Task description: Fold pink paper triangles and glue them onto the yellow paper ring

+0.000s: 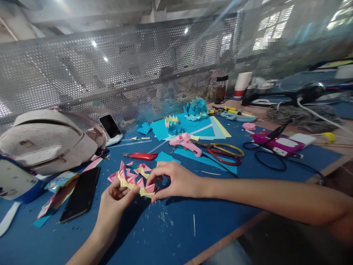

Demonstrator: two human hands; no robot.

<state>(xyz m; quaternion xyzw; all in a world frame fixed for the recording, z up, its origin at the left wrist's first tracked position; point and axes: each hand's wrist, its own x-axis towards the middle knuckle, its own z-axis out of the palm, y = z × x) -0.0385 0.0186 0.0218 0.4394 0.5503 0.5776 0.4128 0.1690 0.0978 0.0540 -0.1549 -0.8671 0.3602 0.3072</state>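
Between my two hands is a folded paper ring (132, 181) of pink points over a yellow lower edge. My left hand (116, 198) pinches its near left side, thumb in front. With thumb and fingers, my right hand (171, 180) grips the ring's right end. Beyond the ring lie a red box cutter (142, 156), a pink glue gun (185, 142) and scissors (224, 152) with red and yellow handles. Farther back stand a blue folded paper piece (196, 109) and a smaller blue one with a yellow-pointed ring (172, 125).
At the left are a pale backpack (46, 140), a black phone (80, 195) and another phone (110, 127) propped upright. A magenta power strip (278, 143) with black cords lies at the right. A perforated metal screen (132, 66) rises behind the blue table (171, 235).
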